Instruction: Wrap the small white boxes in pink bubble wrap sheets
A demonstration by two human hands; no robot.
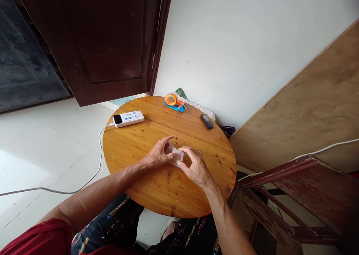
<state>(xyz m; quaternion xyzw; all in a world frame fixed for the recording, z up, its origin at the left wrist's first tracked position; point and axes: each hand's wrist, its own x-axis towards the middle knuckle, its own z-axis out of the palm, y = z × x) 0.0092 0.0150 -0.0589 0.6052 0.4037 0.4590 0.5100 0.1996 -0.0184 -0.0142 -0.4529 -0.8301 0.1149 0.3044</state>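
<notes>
Both my hands meet over the middle of a small round wooden table (131, 142). Between them is a small pack of cards (176, 156), white with red marks, lying low on the tabletop. My left hand (158, 154) grips its left side with fingers curled over the top. From the right, my right hand (196, 166) pinches the other end. Most of the pack is hidden by my fingers.
A white power bank (128, 118) with a cable (92, 172) trailing to the floor lies at the table's far left. An orange and blue tape dispenser (174, 102) and a small dark object (206, 121) sit by the wall. A worn red wooden frame (297, 199) stands to the right, a dark door (106, 41) behind.
</notes>
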